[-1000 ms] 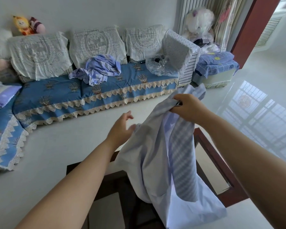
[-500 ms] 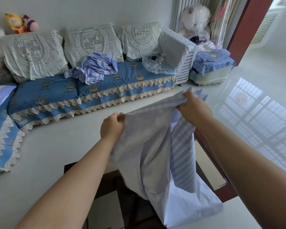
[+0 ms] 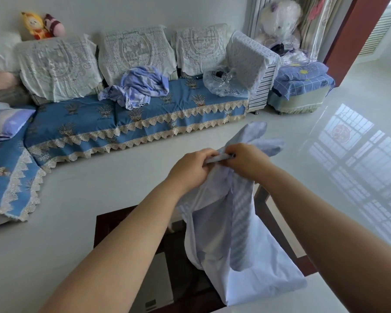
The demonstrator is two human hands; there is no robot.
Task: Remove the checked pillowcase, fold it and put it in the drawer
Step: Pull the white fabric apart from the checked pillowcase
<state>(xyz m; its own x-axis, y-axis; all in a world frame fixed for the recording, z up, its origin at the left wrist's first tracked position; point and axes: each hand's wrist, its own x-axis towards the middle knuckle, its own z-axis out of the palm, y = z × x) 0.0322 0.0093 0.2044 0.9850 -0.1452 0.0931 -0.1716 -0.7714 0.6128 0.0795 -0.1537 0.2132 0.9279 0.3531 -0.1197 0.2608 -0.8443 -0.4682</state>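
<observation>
From the head view, both bare forearms reach forward and the two hands meet in front of the body; the left hand (image 3: 193, 164) is curled into a fist around a gathered top edge of the checked pillowcase (image 3: 239, 236), and the right hand (image 3: 246, 162) pinches the same bunched edge just beside it, knuckles nearly touching; a short tongue of cloth sticks up above the right hand and another flap spreads out to its right. The rest of the pillowcase hangs down from the two hands in loose folds, pale blue-white with a band of faint check running down its middle; its lower end drapes over a dark wooden frame (image 3: 278, 224) below, though whether it rests on that frame or only hangs in front of it is hard to say. Beyond the hands stands a sofa (image 3: 145, 114) with a blue cover edged in lace and white lace over the back cushions; a crumpled blue sheet (image 3: 140, 86) lies on its seat, well apart from the hands; a plush toy (image 3: 278, 16) wrapped in clear plastic sits at the far right, and the glossy pale floor (image 3: 348, 136) reflects a window.
</observation>
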